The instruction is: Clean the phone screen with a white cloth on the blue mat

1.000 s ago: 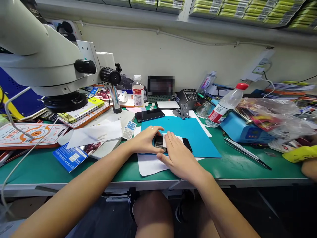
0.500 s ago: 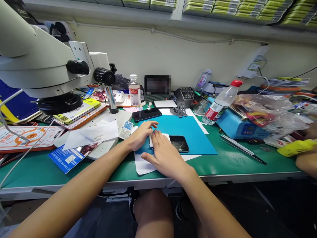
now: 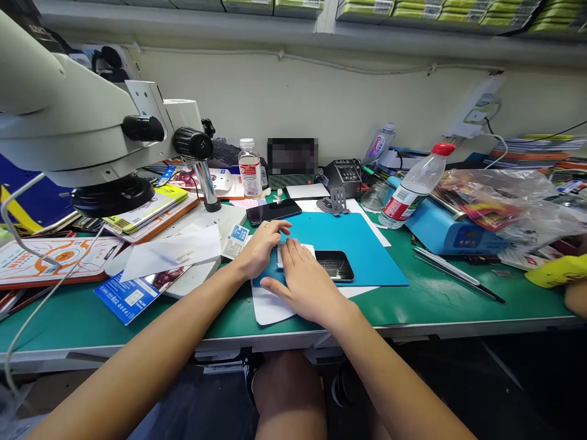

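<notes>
A smartphone (image 3: pixel 339 266) with a dark screen lies flat on a blue mat (image 3: pixel 376 256). Over its left part is a small white cloth or tissue (image 3: pixel 310 249). My right hand (image 3: pixel 305 275) rests flat on this white piece, fingers stretched together and thumb held apart. Close by on the left, my left hand (image 3: pixel 260 247) has its fingers loosely bent at the phone's left end, holding nothing that I can see. Whether its fingertips touch the phone or the white piece is hidden. Behind the hands lies a second dark phone (image 3: pixel 274 211).
A microscope (image 3: pixel 110 146) overhangs the left side, above boxes and papers. Plastic bottles (image 3: pixel 415 186), a blue box (image 3: pixel 454 229) and tweezers (image 3: pixel 458 272) are to the right. At the far right edge, another person's hand (image 3: pixel 576 296) is by a yellow item (image 3: pixel 557 271).
The camera view has shifted slightly. My hands keep nearly the same pose, a touch further left against the phone. The other person's hand has moved partly out of view to the right.
</notes>
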A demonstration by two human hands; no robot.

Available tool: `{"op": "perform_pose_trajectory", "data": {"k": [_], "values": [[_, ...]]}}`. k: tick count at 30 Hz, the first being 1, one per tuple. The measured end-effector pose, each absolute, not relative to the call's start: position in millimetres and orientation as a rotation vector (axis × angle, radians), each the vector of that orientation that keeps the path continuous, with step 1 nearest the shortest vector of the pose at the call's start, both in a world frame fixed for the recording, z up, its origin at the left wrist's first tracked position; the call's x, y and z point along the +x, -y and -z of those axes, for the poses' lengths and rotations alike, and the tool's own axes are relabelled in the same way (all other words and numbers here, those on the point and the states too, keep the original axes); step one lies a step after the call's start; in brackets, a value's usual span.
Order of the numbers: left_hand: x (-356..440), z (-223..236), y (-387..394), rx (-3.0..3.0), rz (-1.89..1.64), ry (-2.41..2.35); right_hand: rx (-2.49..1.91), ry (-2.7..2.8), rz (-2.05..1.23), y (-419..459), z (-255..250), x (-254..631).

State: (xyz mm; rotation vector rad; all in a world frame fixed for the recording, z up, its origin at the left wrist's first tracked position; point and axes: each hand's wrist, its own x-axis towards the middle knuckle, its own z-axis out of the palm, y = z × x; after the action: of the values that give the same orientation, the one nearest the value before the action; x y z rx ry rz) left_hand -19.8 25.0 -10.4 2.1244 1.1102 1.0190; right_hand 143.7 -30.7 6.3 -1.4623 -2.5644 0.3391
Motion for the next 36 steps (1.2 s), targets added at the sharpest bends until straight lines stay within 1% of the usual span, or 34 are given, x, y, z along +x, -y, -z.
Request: {"op": "perform_pose_trajectory", "data": {"k": [7,9,15,17,23,25,31,33,36], "values": [[-18.9,8.4,-24.7,2.117,-1.007,-1.078,-1.446,2.646,-0.290,87.1,4.0,163.7],[-18.4,8.1,-25.1,2.116,-0.983,-1.085,-1.453,2.653,-0.316,82.0,3.6,162.4],[-18.6,6.5,-22.6,2.096,-1.003,-1.114,-1.505,2.577,-0.350,27.9,-5.1,145.2],[-18.8,5.8,-21.6,2.098,-1.006,-1.109,-1.527,2.574,-0.331,30.9,-5.1,146.8],[-18.1,5.9,-24.2,2.103,-0.972,-1.089,-1.483,2.631,-0.266,80.6,4.8,170.0],[-17.6,6.3,-25.4,2.125,-0.962,-1.072,-1.465,2.647,-0.279,77.0,4.5,169.9],[-16.9,8.5,-23.8,2.156,-0.980,-1.064,-1.519,2.575,-0.350,26.2,-6.8,152.3],[-16.9,10.1,-24.0,2.157,-0.982,-1.070,-1.518,2.572,-0.339,30.0,-7.4,154.9],[-17.2,11.8,-25.6,2.161,-0.976,-1.069,-1.529,2.594,-0.296,60.7,-1.5,167.1]]}}
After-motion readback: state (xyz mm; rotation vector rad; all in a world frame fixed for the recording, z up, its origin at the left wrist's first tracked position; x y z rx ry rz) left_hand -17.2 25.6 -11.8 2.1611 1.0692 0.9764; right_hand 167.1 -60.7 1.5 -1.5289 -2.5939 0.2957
